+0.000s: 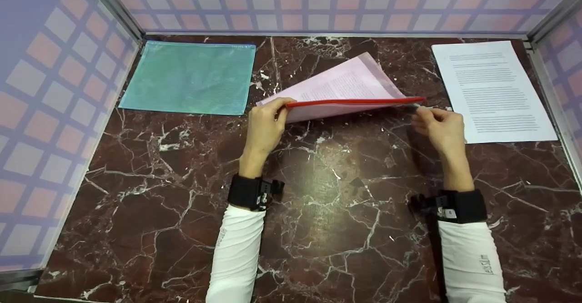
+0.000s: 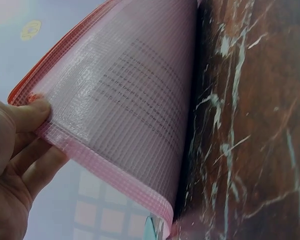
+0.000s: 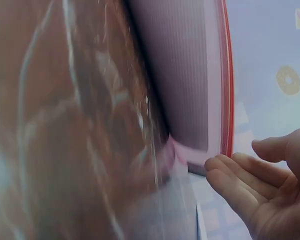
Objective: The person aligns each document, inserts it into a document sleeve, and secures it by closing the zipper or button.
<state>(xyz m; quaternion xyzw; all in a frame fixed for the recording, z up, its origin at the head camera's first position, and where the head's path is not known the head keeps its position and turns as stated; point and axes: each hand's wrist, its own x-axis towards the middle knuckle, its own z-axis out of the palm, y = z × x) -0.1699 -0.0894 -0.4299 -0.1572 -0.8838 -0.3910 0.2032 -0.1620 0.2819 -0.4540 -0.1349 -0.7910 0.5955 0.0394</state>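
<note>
A pink mesh zipper pouch (image 1: 345, 82) with a red zipper edge is held partly raised, printed paper showing through its see-through side. At its left corner my left hand (image 1: 266, 128) pinches the zipper edge between thumb and fingers; the left wrist view shows the thumb (image 2: 37, 112) on top. My right hand (image 1: 441, 128) is by the pouch's right corner. In the right wrist view its thumb stands apart from the fingers (image 3: 235, 185), with nothing gripped between them. Its fingertips lie close to a dark strip (image 3: 196, 170) at the corner; whether they touch it I cannot tell.
A green mesh zipper pouch (image 1: 191, 78) lies flat at the back left of the dark marbled table (image 1: 327, 230). Printed white paper (image 1: 495, 93) lies at the right, close to my right hand. Checked panels (image 1: 318, 5) wall the back and sides.
</note>
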